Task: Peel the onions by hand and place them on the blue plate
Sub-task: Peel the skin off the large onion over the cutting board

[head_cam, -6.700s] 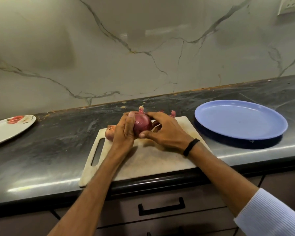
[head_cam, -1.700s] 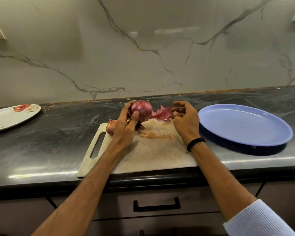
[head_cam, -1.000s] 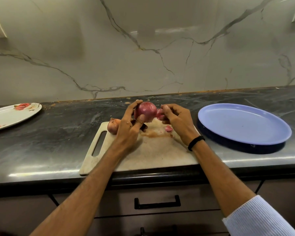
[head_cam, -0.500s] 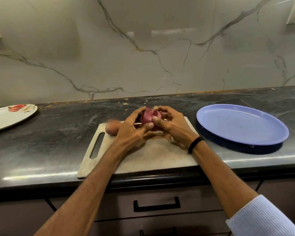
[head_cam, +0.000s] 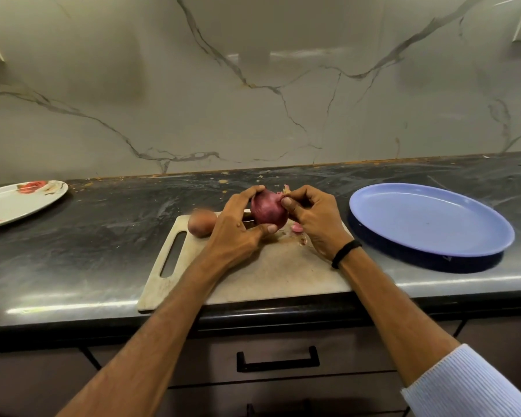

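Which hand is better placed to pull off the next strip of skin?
Right hand: it pinches loose skin atop the red onion, while the left hand grips that onion steady.

- Countertop [head_cam: 103, 236]: dark veined stone slab spanning the frame, glossy along its front edge.
- Cutting board [head_cam: 268, 275]: pale and stained, at centre; handle slot toward the left; near edge at the counter's front edge.
- Blue plate [head_cam: 427, 218]: centre right, just beside the board.
- White plate [head_cam: 15, 203] with red floral print: far left, cut off by the frame, well apart from the board.
- Small tan scraps [head_cam: 223, 182]: scattered along the back edge.
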The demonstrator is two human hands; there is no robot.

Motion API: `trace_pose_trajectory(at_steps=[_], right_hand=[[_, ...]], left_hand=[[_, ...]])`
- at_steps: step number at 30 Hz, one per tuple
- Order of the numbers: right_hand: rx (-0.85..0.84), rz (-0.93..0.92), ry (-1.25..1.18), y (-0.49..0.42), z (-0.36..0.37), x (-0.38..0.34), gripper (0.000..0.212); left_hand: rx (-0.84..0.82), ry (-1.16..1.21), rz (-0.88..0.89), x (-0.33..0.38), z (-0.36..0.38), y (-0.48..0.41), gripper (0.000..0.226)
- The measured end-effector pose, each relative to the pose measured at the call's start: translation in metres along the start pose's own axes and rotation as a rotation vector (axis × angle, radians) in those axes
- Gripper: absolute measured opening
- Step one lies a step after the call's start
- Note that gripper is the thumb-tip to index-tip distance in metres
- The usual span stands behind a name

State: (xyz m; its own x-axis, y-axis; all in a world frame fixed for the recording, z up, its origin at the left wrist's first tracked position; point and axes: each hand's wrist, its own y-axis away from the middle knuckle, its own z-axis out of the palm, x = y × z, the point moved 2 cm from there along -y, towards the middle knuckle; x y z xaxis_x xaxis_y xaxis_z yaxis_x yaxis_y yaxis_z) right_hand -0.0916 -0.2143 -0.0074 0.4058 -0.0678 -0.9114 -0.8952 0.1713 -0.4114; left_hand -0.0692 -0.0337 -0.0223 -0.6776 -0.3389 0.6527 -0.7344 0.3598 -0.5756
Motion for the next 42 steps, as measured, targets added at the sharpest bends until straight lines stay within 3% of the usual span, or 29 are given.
trace_pose_trajectory(at_steps=[13,18,26,30,36,42], right_hand=[[-0.016,-0.131,0.488,-0.001,0.001,0.004,0.011],[-0.003,-0.143,0.423,-0.003,0.002,0.005,0.014],[0.114,-0.053,0.044,0.000,-0.003,-0.005,0.013],[0.215,-0.086,0.179,-0.001,-0.011,-0.001,0.012],[0.130,-0.248,0.361,0.001,-0.008,-0.005,0.026],[-0.134,-0.348,0.468,0.009,0.008,-0.003,0.053]], left_hand=[[-0.105,-0.029,-0.034,0.000,0.002,0.001,0.078],[-0.011,-0.031,-0.057,0.005,0.000,-0.001,0.073],[0.127,0.180,-0.139,0.012,-0.006,0.001,0.062],[0.165,0.269,-0.145,0.014,-0.008,0.005,0.060],[0.169,0.302,-0.148,0.017,-0.009,0.006,0.057],[0.139,0.340,-0.153,0.017,-0.009,0.006,0.057]])
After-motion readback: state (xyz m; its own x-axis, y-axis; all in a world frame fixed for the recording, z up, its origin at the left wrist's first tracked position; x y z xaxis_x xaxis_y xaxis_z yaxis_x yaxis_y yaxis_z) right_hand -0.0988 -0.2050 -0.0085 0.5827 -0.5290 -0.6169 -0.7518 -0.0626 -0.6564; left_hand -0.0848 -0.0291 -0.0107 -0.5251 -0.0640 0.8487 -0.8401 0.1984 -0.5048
